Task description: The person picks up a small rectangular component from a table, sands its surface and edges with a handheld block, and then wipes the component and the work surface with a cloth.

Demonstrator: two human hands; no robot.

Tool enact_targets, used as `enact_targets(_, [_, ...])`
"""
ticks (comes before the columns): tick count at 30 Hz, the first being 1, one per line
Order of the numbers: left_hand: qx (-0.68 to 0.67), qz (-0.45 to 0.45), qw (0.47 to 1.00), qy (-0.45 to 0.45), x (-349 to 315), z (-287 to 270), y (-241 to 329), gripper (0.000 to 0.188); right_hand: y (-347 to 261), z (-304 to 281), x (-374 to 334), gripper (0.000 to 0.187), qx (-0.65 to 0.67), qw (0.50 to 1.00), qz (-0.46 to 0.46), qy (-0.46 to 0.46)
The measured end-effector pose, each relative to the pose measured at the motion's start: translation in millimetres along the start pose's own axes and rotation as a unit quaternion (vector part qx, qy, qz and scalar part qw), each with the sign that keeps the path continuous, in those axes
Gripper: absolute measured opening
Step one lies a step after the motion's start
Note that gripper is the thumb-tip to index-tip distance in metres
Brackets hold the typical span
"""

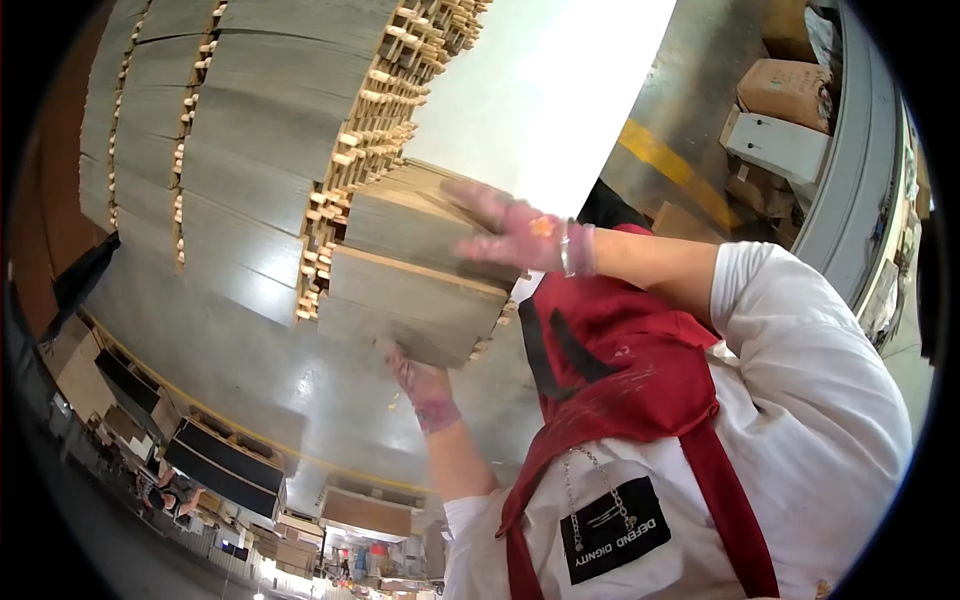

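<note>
Beside the nearest stack of grey boards (420, 303), my left hand (422, 385) meets the edge on my side. It wears a thin pinkish-purple glove, its fingers stretched toward the board face and blurred at the tips. My right hand (515, 232), gloved alike with an orange flower mark and a bracelet, hovers over or rests on the stack's right part, fingers spread; contact is unclear. Behind lies another stack of grey boards (395, 220) with a pale wood edge. Light wooden peg-like ends (325, 225) stick out along the left side of these stacks.
Large stacks of grey boards (270, 130) fill the far left. A white flat surface (530, 90) lies beyond my right hand. Sacks and boxes (785, 95) stand at far right beside a yellow floor line (670, 165). Another person (175, 497) is distant at lower left.
</note>
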State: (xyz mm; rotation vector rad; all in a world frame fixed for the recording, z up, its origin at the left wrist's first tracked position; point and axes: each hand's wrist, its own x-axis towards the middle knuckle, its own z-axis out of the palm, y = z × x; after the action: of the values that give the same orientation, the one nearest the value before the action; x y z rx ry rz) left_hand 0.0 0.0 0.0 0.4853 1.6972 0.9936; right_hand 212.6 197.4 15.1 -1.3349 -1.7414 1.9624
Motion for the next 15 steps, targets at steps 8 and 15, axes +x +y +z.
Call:
enact_targets(8, [-0.334,-0.104,0.930,0.116,-6.3,-7.5,-4.2,0.052,16.8,17.2,-2.9,0.077,-0.055,0.995,-0.078,-0.001])
enact_targets(15, [0.093,0.158,0.983,-0.007,-7.4,-4.1,28.4,0.047,-8.6,4.6,-20.6,0.083,-0.199,0.978,-0.053,0.022])
